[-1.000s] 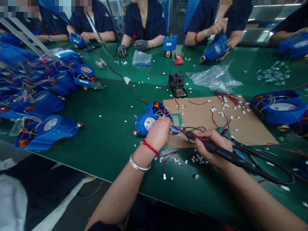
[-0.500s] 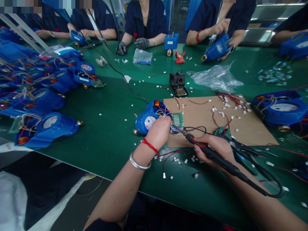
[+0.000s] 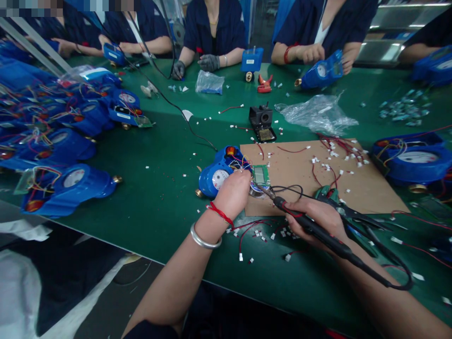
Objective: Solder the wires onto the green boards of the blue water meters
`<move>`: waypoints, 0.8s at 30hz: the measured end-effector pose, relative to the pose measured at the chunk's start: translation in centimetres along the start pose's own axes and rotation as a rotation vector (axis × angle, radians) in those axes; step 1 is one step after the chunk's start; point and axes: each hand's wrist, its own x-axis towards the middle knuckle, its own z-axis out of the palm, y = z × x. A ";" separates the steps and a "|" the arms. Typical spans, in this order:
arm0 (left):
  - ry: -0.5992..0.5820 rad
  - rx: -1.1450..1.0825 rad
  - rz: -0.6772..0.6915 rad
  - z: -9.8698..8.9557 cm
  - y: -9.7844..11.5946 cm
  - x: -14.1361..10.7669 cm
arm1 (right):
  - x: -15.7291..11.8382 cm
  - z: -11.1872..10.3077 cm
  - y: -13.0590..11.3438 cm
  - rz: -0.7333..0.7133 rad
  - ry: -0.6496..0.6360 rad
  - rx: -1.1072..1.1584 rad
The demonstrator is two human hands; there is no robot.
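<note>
My right hand (image 3: 318, 216) is closed around the handle of a soldering iron (image 3: 303, 223), whose tip points left toward a small green circuit board (image 3: 260, 174) with a display. Close to that board, my left hand (image 3: 235, 190) is closed, its fingertips among thin wires; what they pinch is hidden. Just behind my left hand sits a blue water meter (image 3: 213, 176) with a round white dial, its wire compartment open. Beneath the board a solder spool (image 3: 259, 192) partly shows.
Brown cardboard (image 3: 289, 179) bears red-wire connectors (image 3: 348, 149) and pliers (image 3: 328, 195). A black iron stand (image 3: 261, 122) is behind it. Several blue meters crowd the left (image 3: 52, 141); another meter (image 3: 413, 157) is at right. Co-workers sit across the green table (image 3: 158, 188).
My hands, the soldering iron and the circuit board stay almost still. Across the table at right, a co-worker's raised hand has come down to the blue meter, which is turned a little.
</note>
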 end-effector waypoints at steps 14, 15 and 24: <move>-0.002 0.008 0.006 -0.2 0.0 0.0 | -1.1 -0.2 -0.3 0.116 0.183 -0.080; -0.003 0.006 0.007 -0.2 0.0 0.0 | -1.2 -0.2 -0.4 0.127 0.200 -0.081; -0.004 0.000 0.007 -0.2 0.0 -0.1 | -1.5 -0.3 -0.7 0.255 0.286 -0.082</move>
